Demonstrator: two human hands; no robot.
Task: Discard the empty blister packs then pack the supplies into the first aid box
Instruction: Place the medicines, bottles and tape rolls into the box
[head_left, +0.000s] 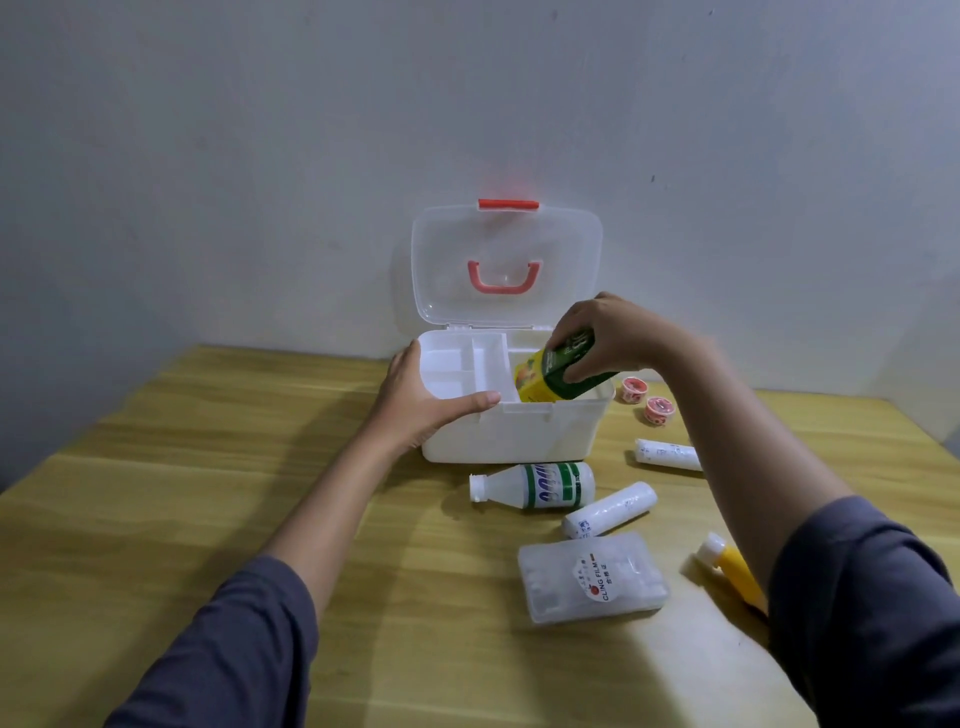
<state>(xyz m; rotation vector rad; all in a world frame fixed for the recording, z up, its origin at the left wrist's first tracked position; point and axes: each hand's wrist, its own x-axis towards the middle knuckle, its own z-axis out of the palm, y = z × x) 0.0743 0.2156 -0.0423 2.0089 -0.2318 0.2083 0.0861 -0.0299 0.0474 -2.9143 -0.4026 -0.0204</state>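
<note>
Gripping a glossy green-yellow carton (558, 376), tilted into the white plastic box (511, 436).

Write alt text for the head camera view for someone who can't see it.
A person's right hand lowers a green and yellow carton into an open white first aid box while the left hand steadies its front left corner. A white bottle, wrapped rolls, a clear case and a yellow tube lie on the wooden table.
</note>
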